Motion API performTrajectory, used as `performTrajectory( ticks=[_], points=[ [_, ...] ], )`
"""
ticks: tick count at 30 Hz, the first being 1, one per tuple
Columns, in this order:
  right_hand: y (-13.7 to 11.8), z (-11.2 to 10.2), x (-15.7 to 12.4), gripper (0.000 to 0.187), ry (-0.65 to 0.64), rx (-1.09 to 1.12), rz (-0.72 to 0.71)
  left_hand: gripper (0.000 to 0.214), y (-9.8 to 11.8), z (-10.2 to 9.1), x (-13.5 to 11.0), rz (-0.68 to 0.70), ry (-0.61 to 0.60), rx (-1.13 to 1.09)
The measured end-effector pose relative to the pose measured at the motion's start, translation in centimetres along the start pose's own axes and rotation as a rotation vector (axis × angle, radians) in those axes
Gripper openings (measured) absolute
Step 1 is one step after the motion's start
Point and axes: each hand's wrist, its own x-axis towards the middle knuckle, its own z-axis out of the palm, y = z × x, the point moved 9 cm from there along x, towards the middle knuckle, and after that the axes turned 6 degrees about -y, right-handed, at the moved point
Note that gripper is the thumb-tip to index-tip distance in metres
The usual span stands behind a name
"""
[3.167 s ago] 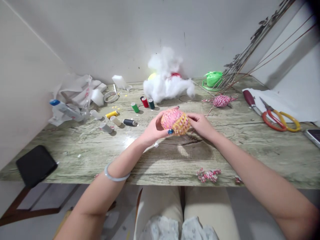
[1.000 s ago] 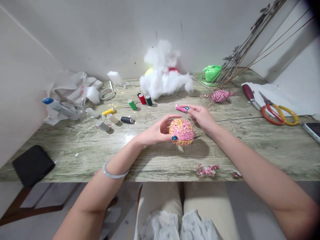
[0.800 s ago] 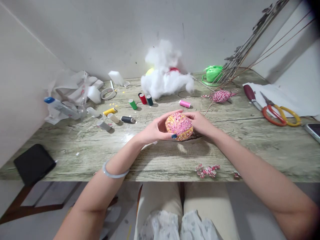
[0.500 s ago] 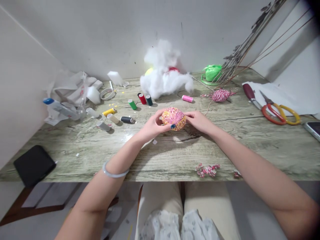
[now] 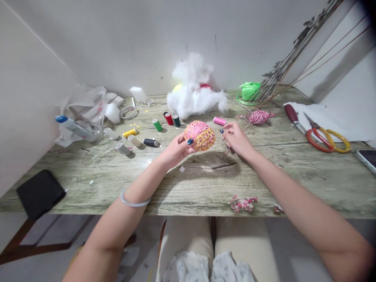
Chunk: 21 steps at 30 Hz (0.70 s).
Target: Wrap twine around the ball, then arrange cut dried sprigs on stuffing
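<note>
A round ball wrapped in pink, yellow and multicoloured yarn rests in my left hand, its dark-nailed thumb on the near side. My right hand is closed to the right of the ball, apart from it, with a strand of yarn sticking out below its fingers. Behind that hand a strand runs back toward a red-and-white yarn bundle. A pink thread spool lies just beyond my right fingertips.
White stuffing is heaped against the wall. Several thread spools, among them a black one, sit at left. Scissors and a dark-red-handled tool lie at right. Pink yarn scraps are near the front edge.
My right hand has come away from the ball toward the right, with the strand in its fingers. The ball has turned and shifted slightly left in my left hand.
</note>
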Motion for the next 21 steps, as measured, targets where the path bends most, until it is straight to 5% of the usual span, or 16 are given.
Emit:
performTrajectory(
  ticks=[7,11,21],
  points=[
    [-2.9,4.0,-2.0,0.078,-0.337,-0.23,-0.228,0.065,-0.8,0.1,-0.1,-0.073,-0.017,-0.099],
    [-4.9,4.2,-3.3,0.094,-0.313,-0.139,-0.354,0.064,-0.8,-0.5,0.1,-0.065,0.029,-0.097],
    [-8.3,2.9,-5.6,0.025,-0.18,-0.109,-0.706,0.061,-1.2,-0.1,0.1,-0.097,0.009,-0.195]
  ],
)
